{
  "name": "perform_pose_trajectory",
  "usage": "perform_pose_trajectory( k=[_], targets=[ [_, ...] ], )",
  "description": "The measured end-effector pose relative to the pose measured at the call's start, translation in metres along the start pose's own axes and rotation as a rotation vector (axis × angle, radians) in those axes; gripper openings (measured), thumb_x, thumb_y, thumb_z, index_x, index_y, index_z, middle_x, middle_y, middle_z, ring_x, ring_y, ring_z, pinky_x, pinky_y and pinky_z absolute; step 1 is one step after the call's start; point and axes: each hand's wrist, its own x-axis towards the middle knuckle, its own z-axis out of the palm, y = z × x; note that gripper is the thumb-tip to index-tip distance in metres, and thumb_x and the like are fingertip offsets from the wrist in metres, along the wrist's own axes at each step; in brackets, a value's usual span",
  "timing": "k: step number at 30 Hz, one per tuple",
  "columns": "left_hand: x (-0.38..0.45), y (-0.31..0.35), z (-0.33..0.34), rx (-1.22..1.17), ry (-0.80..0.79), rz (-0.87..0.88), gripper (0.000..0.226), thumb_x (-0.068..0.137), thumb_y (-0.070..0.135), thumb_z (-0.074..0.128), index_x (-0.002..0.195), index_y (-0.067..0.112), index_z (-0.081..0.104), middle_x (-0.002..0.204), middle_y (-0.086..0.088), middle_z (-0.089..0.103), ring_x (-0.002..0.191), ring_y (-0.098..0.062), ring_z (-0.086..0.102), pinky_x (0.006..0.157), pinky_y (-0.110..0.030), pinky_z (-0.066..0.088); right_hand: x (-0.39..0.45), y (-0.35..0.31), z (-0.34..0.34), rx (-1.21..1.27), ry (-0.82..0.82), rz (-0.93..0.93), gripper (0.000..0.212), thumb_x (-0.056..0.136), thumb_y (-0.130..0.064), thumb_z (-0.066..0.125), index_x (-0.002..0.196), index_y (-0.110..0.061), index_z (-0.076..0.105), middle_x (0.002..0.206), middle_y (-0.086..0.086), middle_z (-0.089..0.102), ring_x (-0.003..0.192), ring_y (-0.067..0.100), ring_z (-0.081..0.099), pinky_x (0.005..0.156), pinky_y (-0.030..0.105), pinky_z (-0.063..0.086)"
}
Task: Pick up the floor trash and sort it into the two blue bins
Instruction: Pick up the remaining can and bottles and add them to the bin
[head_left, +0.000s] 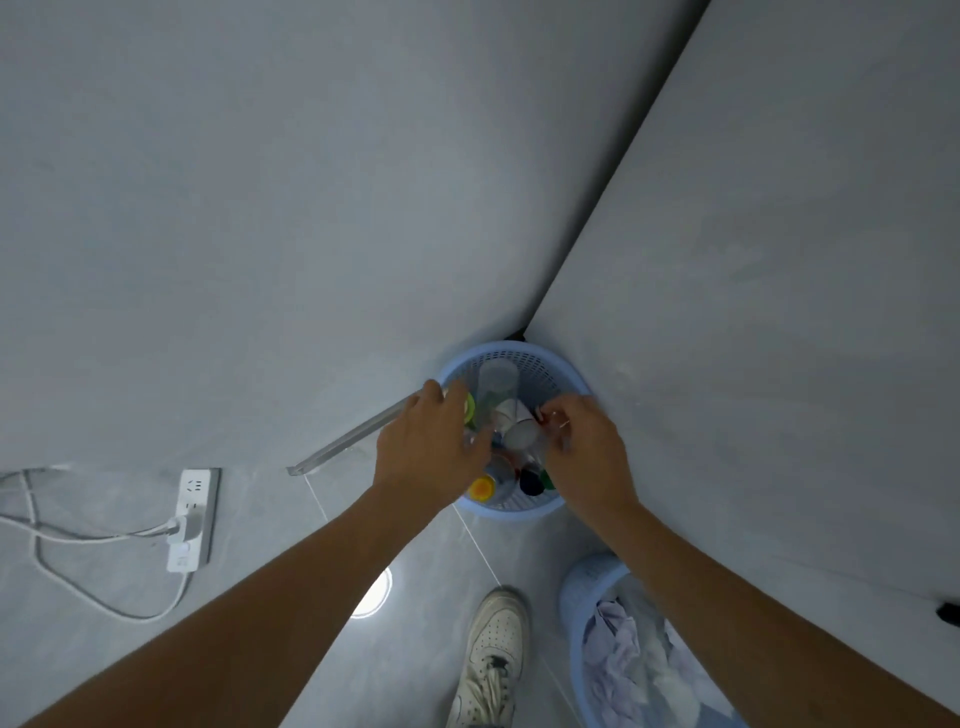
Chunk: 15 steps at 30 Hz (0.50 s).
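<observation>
A blue mesh bin (545, 364) stands in the corner of two walls, filled with clear bottles, paper cups (511, 413) and coloured caps (482, 487). Both my hands are over it. My left hand (434, 441) reaches in from the left, thumb spread wide and fingers stretched towards a clear plastic bottle (496, 382). Coming in from the right, my right hand (584, 447) has its fingers curled round a clear plastic piece (540, 449) between the hands; what exactly it is stays blurred. A second blue bin (584, 587) at the bottom right holds crumpled paper tissues (628, 660).
A white power strip (195, 519) with plugged cables lies on the grey tiled floor at the left. A metal strip (353, 436) runs along the wall base. My white shoe (493, 660) stands beside the near bin. A lamp's reflection (374, 595) shines on the floor.
</observation>
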Motion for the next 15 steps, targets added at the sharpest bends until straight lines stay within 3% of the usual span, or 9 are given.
perform_pose_trajectory(
  k=[6,10,15],
  targets=[
    [-0.093,-0.053,-0.063,0.023,0.069,-0.008,0.04,0.095,0.055,0.047,0.125,0.03,0.054,0.112,0.008,0.055,0.102,-0.014,0.058,0.066,-0.027,0.047,-0.049,-0.074,-0.01,-0.037,-0.065,-0.06,0.024,0.083,-0.002,0.057,0.099,-0.02,0.062,0.094,-0.004,0.057,0.083,0.015,0.058,0.07,0.026,0.047],
    [-0.162,-0.1,-0.104,-0.001,0.078,-0.028,0.041,0.095,0.058,0.038,0.126,0.035,0.051,0.115,0.013,0.054,0.108,-0.012,0.056,0.074,-0.032,0.055,-0.097,-0.146,0.012,-0.104,-0.095,-0.162,0.022,0.081,-0.006,0.062,0.098,-0.02,0.063,0.091,-0.005,0.057,0.081,0.015,0.056,0.07,0.033,0.048],
    [-0.274,-0.165,-0.17,-0.027,0.096,-0.071,0.039,0.095,0.061,0.034,0.122,0.038,0.051,0.114,0.017,0.052,0.112,-0.004,0.052,0.082,-0.03,0.051,-0.176,-0.258,0.066,-0.111,-0.219,-0.228,0.023,0.079,-0.016,0.061,0.096,-0.031,0.06,0.087,-0.015,0.057,0.08,0.008,0.058,0.072,0.031,0.052]
  ],
)
